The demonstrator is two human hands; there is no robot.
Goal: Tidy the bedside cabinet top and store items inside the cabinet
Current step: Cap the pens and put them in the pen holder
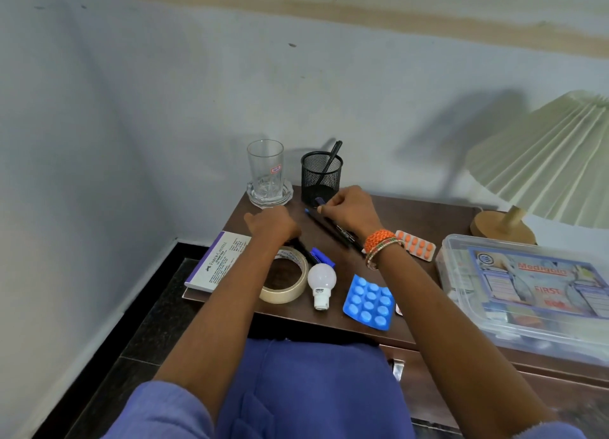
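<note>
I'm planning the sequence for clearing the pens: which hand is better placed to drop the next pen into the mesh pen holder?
Probably the right hand: it is already on the black pen, beside the mesh pen holder. The left hand sits farther off, near the tape roll.

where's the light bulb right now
In the head view the light bulb lies on the cabinet top near its front edge, between the tape roll on its left and the blue blister pack on its right.

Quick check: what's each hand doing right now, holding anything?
Left hand: closed on a black marker lying across the tape roll.
Right hand: fingers pinched on a pen beside the mesh pen holder.
</note>
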